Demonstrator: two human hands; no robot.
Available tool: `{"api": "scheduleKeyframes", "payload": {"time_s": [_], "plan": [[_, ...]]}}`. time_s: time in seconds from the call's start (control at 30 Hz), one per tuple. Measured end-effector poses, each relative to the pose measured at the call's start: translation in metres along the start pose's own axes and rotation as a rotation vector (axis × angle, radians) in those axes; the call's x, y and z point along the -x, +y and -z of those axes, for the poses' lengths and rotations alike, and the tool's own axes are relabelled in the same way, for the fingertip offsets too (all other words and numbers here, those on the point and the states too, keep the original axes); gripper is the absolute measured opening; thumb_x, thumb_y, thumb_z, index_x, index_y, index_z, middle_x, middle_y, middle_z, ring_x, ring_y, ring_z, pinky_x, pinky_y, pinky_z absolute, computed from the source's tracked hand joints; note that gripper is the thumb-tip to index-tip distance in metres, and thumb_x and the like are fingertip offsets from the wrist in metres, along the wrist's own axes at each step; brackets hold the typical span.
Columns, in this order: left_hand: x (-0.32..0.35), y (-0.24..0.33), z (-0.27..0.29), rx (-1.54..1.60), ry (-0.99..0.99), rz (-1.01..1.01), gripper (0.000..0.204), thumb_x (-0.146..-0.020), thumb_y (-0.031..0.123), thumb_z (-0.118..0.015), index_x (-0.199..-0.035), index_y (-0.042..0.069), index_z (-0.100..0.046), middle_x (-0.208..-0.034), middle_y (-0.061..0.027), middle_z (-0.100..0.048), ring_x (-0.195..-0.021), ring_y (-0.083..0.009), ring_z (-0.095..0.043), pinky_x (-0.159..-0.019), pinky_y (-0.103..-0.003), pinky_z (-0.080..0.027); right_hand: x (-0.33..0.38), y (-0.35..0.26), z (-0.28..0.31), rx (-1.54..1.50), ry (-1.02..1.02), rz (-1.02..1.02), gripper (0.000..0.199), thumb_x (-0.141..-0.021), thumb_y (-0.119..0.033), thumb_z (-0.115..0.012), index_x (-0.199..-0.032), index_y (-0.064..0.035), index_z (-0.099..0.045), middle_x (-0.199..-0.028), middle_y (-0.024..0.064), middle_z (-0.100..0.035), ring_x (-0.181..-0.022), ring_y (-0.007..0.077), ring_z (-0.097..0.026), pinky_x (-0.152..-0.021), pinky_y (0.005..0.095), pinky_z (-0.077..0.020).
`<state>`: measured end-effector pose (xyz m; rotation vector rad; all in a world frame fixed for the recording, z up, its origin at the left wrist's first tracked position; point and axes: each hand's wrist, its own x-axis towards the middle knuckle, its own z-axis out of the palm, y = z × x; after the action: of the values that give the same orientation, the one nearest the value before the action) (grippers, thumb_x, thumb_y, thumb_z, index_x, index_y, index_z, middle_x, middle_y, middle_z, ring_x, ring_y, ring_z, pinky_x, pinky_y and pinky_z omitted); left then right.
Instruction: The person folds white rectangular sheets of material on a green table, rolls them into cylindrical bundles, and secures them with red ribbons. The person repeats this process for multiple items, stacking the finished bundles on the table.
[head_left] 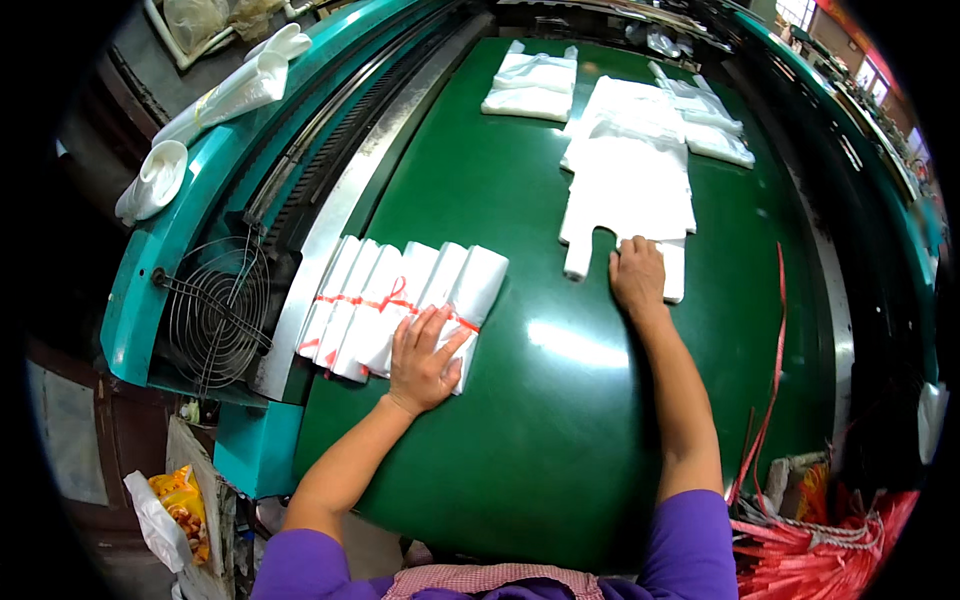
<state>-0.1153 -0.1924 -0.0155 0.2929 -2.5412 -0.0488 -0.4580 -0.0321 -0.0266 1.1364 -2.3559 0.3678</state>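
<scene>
On the left of the green table (470, 445) lie several folded bundles of white plastic bags (400, 270), side by side and tied round with red ribbon (395, 300). My left hand (425, 360) rests on their right end, fingers spread across the ribbon and plastic. Further right, a long overlapping stack of white plastic carrier bags (630, 190) stretches away from me, its two handles toward me. The left handle looks folded inward. At the right handle is my right hand (638, 272), its fingers bent over the plastic and closed on it; the fingertips are partly hidden.
Two smaller piles of white bags, one far left (530, 85) and one far right (715, 125), lie at the back. Teal machine rails (200, 240) border the table, with a wire fan guard (218, 315) at left. Red ribbon strands (815, 560) hang at the lower right.
</scene>
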Motion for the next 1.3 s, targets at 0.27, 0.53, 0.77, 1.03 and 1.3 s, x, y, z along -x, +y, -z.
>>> {"api": "scheduleKeyframes", "payload": {"time_s": [0.27,0.53,0.77,1.03,1.3], "plan": [[0.001,0.003,-0.001,-0.125,0.058,-0.050,0.043,-0.079,0.024,-0.065,-0.122,0.018,-0.061,-0.142,-0.0100,-0.044,-0.134,-0.0299,-0.037,-0.108,-0.055,-0.026,0.164,-0.092,0.123,-0.235,-0.194,0.258,0.027,-0.079,-0.020,-0.066,-0.096,-0.0005,-0.060,-0.089,0.0150,-0.057,-0.088,0.0316,-0.054,-0.084,0.0443,-0.0416],[0.115,0.108,0.082,0.396,-0.582,-0.507,0.073,-0.082,0.052,-0.064,-0.142,0.018,-0.042,-0.153,-0.0088,-0.033,-0.142,-0.0282,-0.029,-0.112,-0.058,-0.016,0.300,-0.104,0.264,-0.555,-0.464,0.206,0.058,-0.082,-0.029,-0.068,-0.132,-0.0080,-0.049,-0.139,0.0162,-0.043,-0.127,0.0371,-0.040,-0.105,0.0506,-0.0312],[0.171,0.097,0.122,0.087,-0.689,-0.630,0.078,-0.078,0.042,-0.070,-0.144,0.017,-0.037,-0.154,-0.0082,-0.029,-0.143,-0.0273,-0.026,-0.113,-0.056,-0.017,0.363,-0.085,0.261,-0.220,-0.542,0.356,0.073,-0.075,-0.003,-0.058,-0.145,-0.0162,-0.039,-0.155,0.0119,-0.028,-0.144,0.0343,-0.023,-0.113,0.0555,-0.0160],[0.143,0.112,0.097,0.665,-0.355,-0.515,0.011,-0.086,0.012,-0.063,-0.096,0.009,-0.065,-0.110,-0.0061,-0.066,-0.114,-0.0234,-0.060,-0.103,-0.045,-0.039,0.349,-0.067,0.267,-0.531,-0.493,0.371,0.051,-0.074,0.004,-0.058,-0.122,-0.0125,-0.061,-0.141,0.0126,-0.048,-0.136,0.0314,-0.038,-0.111,0.0508,-0.0270],[0.142,0.124,0.110,0.544,-0.553,-0.526,0.047,-0.076,0.011,-0.070,-0.121,0.014,-0.057,-0.131,-0.0037,-0.056,-0.128,-0.0247,-0.048,-0.113,-0.048,-0.025,0.351,-0.058,0.267,-0.662,-0.525,0.331,0.048,-0.074,0.000,-0.062,-0.120,-0.0130,-0.062,-0.141,0.0142,-0.047,-0.135,0.0329,-0.042,-0.109,0.0507,-0.0327]]}}
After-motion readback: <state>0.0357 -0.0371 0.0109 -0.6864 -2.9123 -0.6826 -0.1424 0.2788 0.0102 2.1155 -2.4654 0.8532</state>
